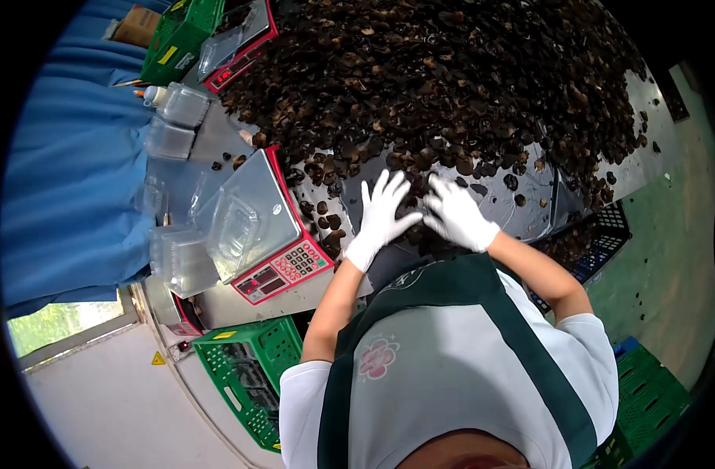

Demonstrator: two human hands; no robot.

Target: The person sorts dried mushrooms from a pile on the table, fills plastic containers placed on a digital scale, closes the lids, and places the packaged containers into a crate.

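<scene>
Both of my hands wear white gloves and are over the near edge of a large heap of dark brown, ear-shaped pieces (451, 86). My left hand (384, 215) has its fingers spread, with nothing held in it. Close by on the right, my right hand (457, 213) lies palm down with its fingers apart, its fingertips near some dark pieces. A few of these pieces are between the two hands. Left of my left hand, a red-framed scale (273, 268) carries a clear plastic container (234, 227).
Stacked clear containers (182, 262) stand left of the scale. A second scale (240, 59) and a green crate (182, 39) are at the upper left. Another green crate (248, 375) sits below the table at left, a black crate (607, 234) at right, and green crates (647, 399) at lower right.
</scene>
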